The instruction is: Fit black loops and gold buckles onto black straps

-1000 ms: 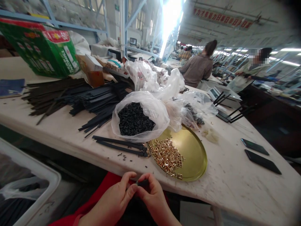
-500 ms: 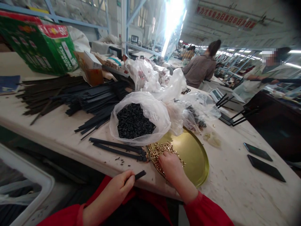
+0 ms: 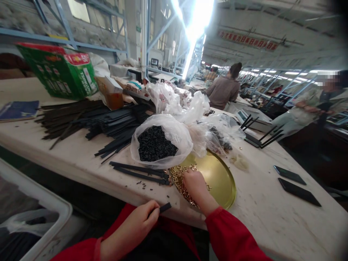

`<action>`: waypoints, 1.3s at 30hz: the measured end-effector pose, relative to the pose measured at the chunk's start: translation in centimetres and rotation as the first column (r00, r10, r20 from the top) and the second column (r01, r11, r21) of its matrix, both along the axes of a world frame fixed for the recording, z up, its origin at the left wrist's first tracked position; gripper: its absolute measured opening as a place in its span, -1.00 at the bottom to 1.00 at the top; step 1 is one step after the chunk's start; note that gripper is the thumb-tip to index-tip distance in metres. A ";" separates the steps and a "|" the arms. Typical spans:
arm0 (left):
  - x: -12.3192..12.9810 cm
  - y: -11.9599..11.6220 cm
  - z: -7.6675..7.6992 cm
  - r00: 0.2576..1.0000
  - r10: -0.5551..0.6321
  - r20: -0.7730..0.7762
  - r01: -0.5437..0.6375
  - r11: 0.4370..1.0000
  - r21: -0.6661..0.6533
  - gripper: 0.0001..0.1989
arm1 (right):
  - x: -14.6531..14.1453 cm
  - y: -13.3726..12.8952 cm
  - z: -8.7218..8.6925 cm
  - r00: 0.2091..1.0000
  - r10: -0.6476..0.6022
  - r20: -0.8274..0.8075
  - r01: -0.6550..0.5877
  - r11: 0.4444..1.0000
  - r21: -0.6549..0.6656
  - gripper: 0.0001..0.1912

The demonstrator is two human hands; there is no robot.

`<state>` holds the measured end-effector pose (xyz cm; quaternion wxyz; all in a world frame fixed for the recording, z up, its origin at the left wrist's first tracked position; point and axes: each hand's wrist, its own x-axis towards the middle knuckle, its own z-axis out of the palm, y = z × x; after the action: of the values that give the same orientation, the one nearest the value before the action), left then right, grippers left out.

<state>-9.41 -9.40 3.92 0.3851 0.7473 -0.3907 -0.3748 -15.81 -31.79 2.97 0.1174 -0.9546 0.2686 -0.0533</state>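
Note:
My left hand (image 3: 145, 221) is closed round a black strap (image 3: 165, 207), whose end sticks out past the thumb at the table's front edge. Over the round gold tray (image 3: 220, 174), my right hand (image 3: 194, 181) has its fingers curled down among small gold buckles (image 3: 178, 174) heaped on the tray's left side. Its fingertips are hidden, so any piece in them cannot be made out. Left of the tray lie two black straps (image 3: 138, 173) with gold buckles at their right ends. Behind them an open plastic bag (image 3: 187, 145) holds many small black loops (image 3: 156, 143).
Piles of long dark straps (image 3: 114, 119) cover the table's left part. Clear plastic bags (image 3: 174, 98) stand behind. Two black phones (image 3: 299, 192) and a router with antennas (image 3: 252, 139) lie to the right. A white bin (image 3: 63, 214) stands below left. Two people are farther back.
The camera view has shifted a little. My right hand has stayed at the buckles, its fingers now curled more tightly. The left hand still holds the strap.

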 end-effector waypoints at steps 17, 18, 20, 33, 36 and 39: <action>2.8 -1.6 1.6 0.998 0.057 0.015 -0.053 0.981 -0.187 -0.80 | -1.7 8.9 1.5 0.936 -0.246 0.251 -0.199 0.218 0.956 -0.60; 2.9 -1.7 1.4 0.998 0.056 0.004 -0.055 0.983 -0.174 -0.80 | -1.5 9.0 1.1 0.934 -0.245 0.262 -0.210 0.217 0.953 -0.62; 3.1 -2.0 1.0 0.997 0.073 -0.038 -0.077 0.987 -0.141 -0.80 | -1.4 9.1 0.5 0.930 -0.226 0.289 -0.245 0.204 0.948 -0.69; 3.6 -4.2 0.1 0.839 0.126 -0.530 -0.148 0.989 0.001 -0.76 | -2.4 7.8 -0.9 0.785 0.282 0.553 -0.312 0.949 -0.040 -0.80; 3.7 -3.9 -0.6 0.945 0.071 -0.321 -0.124 0.981 -0.149 -0.76 | -2.3 7.8 -0.9 0.803 0.127 0.582 -0.250 0.959 0.136 -0.82; 3.5 -3.5 -0.4 0.987 0.066 -0.148 -0.093 0.978 -0.185 -0.76 | -2.1 7.9 -0.8 0.800 -0.262 0.539 -0.189 0.743 0.642 -0.87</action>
<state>-5.87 -12.88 3.47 0.4964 0.6936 -0.3666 -0.3716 -17.88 -23.91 2.22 0.5286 -0.7743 0.2379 -0.2540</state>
